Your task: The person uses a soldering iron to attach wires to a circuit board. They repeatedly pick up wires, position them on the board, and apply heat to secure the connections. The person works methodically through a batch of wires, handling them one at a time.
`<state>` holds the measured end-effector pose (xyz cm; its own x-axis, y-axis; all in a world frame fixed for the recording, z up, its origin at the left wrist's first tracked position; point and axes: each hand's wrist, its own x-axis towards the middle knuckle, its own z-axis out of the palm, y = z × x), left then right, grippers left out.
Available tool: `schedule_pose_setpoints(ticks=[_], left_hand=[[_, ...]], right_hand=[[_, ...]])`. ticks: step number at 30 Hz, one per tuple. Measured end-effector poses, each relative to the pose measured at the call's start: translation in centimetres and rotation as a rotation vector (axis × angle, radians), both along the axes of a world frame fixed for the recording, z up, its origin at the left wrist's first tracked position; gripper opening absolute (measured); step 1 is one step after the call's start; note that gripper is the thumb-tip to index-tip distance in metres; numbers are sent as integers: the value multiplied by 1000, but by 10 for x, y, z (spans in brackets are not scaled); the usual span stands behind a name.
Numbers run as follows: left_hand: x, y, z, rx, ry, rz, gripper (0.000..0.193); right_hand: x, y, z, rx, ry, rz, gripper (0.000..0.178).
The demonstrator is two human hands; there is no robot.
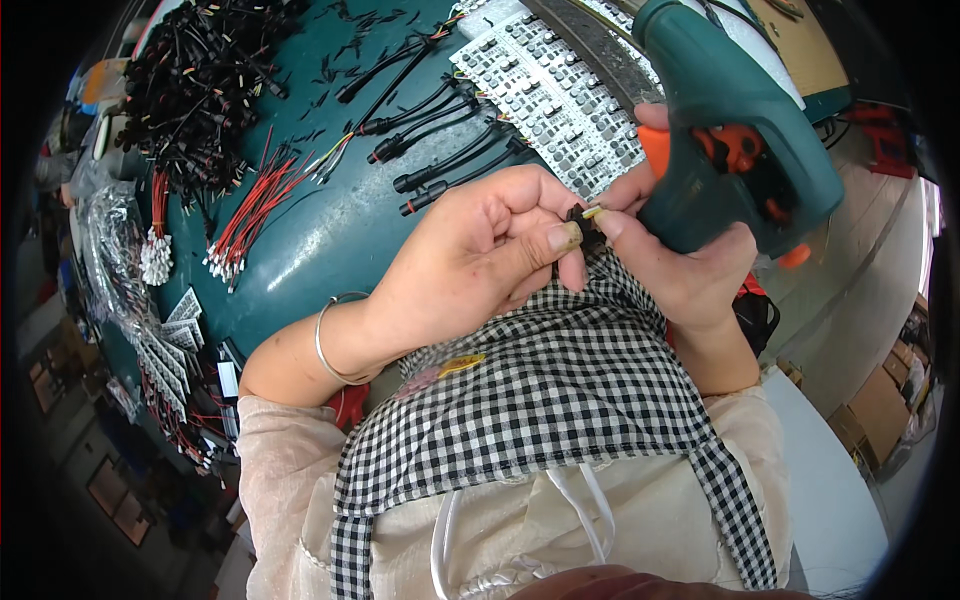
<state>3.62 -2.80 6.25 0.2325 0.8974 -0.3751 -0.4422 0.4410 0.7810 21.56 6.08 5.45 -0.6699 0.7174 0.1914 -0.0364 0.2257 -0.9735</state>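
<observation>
My left hand (pixel 490 240) is closed, thumb and fingers pinching a small dark cable end (pixel 588 228) above my lap. Meeting it there, my right hand (pixel 690 270) grips a thin pale yellow wire (pixel 592 212) between thumb and forefinger. A green and orange pistol-shaped power tool (pixel 745 110) stands over my right hand and hides part of its fingers; whether the hand touches it, I cannot tell. On the table beyond my left hand lie several black cables with round connectors (pixel 445 165), next to white circuit board panels (pixel 555 90).
The green table (pixel 310 235) carries a big heap of black cables (pixel 205 80) at the far left. Bundles of red wires with white plugs (pixel 240 235) lie nearer, beside a clear plastic bag (pixel 105 240). A dark curved bar (pixel 600 50) crosses the panels. Cardboard boxes (pixel 880 410) stand at right.
</observation>
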Motion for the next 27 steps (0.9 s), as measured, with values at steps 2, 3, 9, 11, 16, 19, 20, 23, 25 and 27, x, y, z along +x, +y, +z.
schedule_pose_setpoints(ticks=[2, 3, 9, 11, 16, 19, 20, 23, 25, 27], left_hand=[[2, -1, -4, 25, -15, 26, 16], [3, -1, -4, 35, -21, 39, 15], [9, -3, -5, 41, 82, 146, 14], [10, -3, -8, 162, 290, 175, 13], [11, -3, -22, 475, 701, 328, 15], [10, -2, -20, 611, 903, 326, 18], [7, -2, -15, 630, 965, 294, 18], [5, -3, -15, 718, 1088, 274, 21], [5, -2, -15, 774, 1134, 278, 23], [4, -2, -15, 813, 1168, 281, 24]], right_hand=[[0, 0, 0, 11, -17, -11, 61], [-1, -1, 0, 12, -29, -12, 61], [-1, -11, -4, 109, -118, 0, 67], [2, -10, -6, 160, -144, -7, 69], [-2, -8, -1, 86, -94, -43, 71], [-5, -10, -1, -30, -23, -55, 68], [-6, -10, -2, -56, 5, -62, 66], [-9, -13, -6, -104, 81, -125, 63], [-12, -15, -2, -178, 108, -204, 61], [-11, -12, -5, -78, 84, -182, 61]])
